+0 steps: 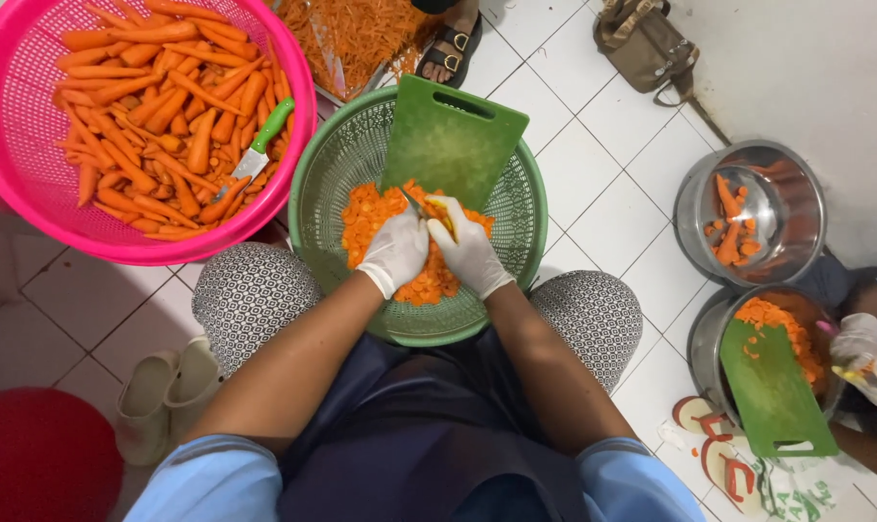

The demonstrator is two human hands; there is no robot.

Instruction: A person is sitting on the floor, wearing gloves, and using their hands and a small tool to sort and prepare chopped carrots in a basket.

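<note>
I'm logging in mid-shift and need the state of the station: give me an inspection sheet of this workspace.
Surface: white tiled floor.
Job's things: green basket holding carrot slices; green cutting board propped in it.
Clutter: pink basket of peeled carrots with a green-handled knife; two steel bowls; boots; sandals.
Hands: gloved left hand and right hand close together over the slices, gripping a carrot piece.
Cables: nothing seen.
Surroundings: co-worker's gloved hand at a second board; brown bag.

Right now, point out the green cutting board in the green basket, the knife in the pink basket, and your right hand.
green cutting board (453, 135): head view, middle of its face.
knife (272, 124): head view, green handle.
right hand (469, 249): head view, back of the glove.
</note>
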